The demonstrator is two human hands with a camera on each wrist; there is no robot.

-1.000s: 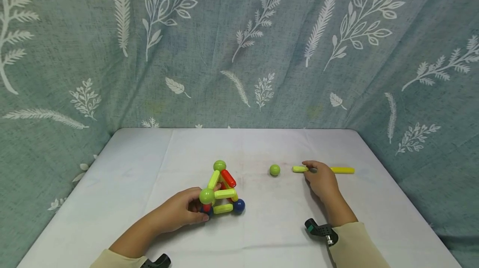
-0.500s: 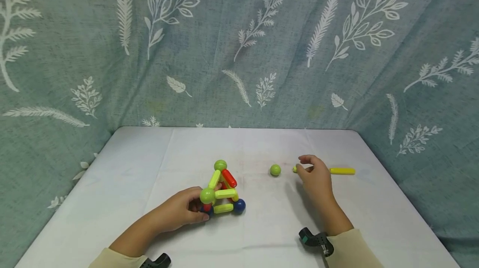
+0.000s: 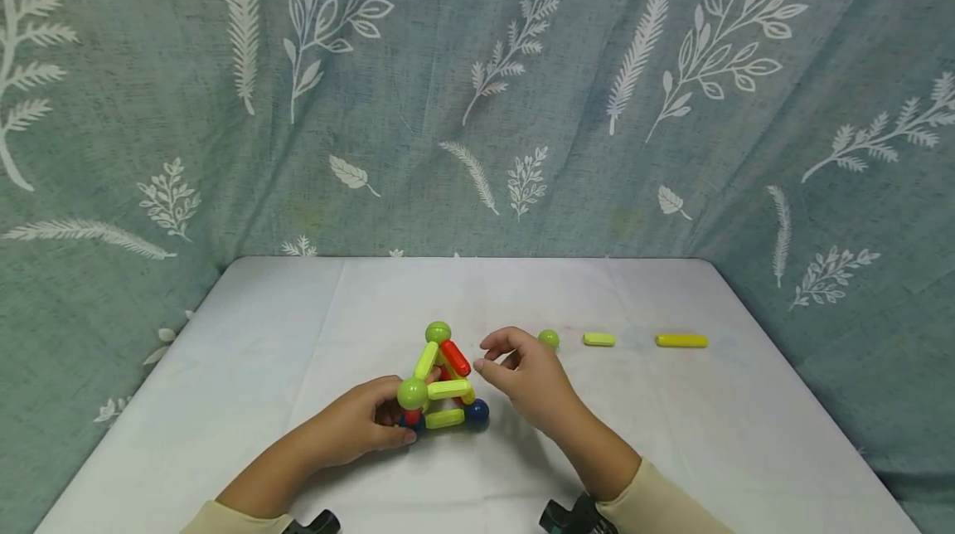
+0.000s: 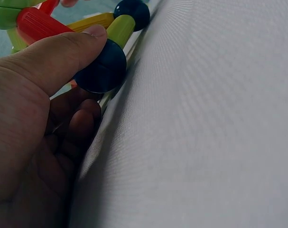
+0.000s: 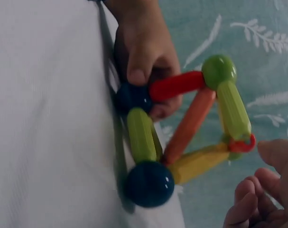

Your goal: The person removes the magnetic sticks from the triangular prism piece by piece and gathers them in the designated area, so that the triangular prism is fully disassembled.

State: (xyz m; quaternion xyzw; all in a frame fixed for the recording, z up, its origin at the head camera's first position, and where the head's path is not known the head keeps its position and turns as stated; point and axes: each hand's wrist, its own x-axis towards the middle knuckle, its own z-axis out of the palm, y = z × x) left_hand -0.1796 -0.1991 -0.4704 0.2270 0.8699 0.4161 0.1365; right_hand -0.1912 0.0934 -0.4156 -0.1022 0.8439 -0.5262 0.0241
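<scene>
A frame of magnetic rods and balls (image 3: 448, 389) stands on the white table, with lime, red and yellow rods between green and dark blue balls. My left hand (image 3: 366, 422) grips its near left corner. In the left wrist view the thumb presses a dark blue ball (image 4: 103, 69) while other fingers curl beneath. My right hand (image 3: 533, 376) hovers just right of the frame, fingers loosely bent and holding nothing. In the right wrist view its fingertips (image 5: 274, 154) are close to the end of a red rod (image 5: 242, 144); whether they touch cannot be told.
Behind my right hand lies a loose green ball (image 3: 549, 339), partly hidden. Farther right a short lime rod (image 3: 599, 339) and a longer yellow rod (image 3: 682, 341) lie on the table (image 3: 746, 434). A patterned green curtain (image 3: 448, 103) hangs around the table's back and sides.
My right hand has left the short lime rod, which stays on the table, and moved left to beside the frame. My left hand and the frame have stayed in place.
</scene>
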